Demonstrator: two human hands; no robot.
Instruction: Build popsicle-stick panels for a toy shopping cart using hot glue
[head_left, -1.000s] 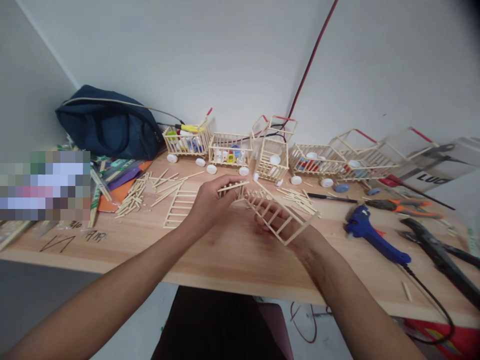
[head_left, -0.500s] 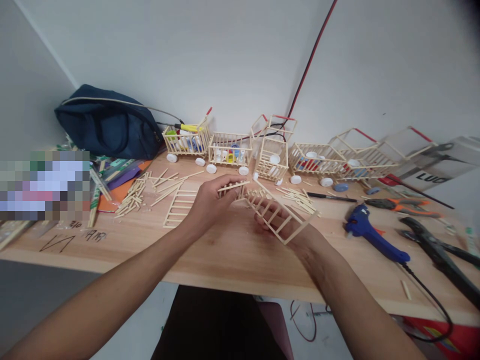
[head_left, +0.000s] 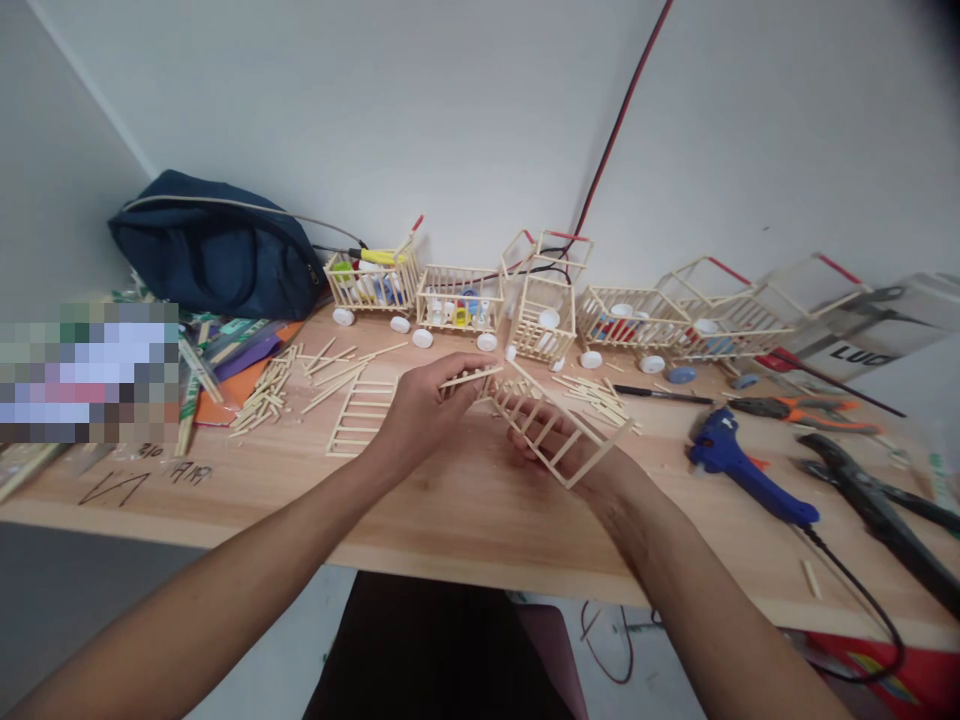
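Note:
My left hand (head_left: 420, 405) pinches a small wooden stick panel (head_left: 469, 379) at its near end, above the middle of the wooden table (head_left: 465, 510). My right hand (head_left: 581, 465) lies under a larger ladder-like stick frame (head_left: 559, 425) and holds it tilted, fingers curled behind the slats. The two stick pieces meet near their far ends. Another flat stick ladder (head_left: 360, 415) lies on the table just left of my left hand.
Several small stick carts (head_left: 457, 298) with bottle-cap wheels line the wall. Loose sticks (head_left: 262, 390) and a dark blue bag (head_left: 214, 250) are at the left. A blue glue gun (head_left: 739, 465), pliers (head_left: 806, 410) and black tools (head_left: 877, 500) lie at the right.
Both hands have stayed in place; the small panel in my left hand has tipped very slightly upward against the larger frame.

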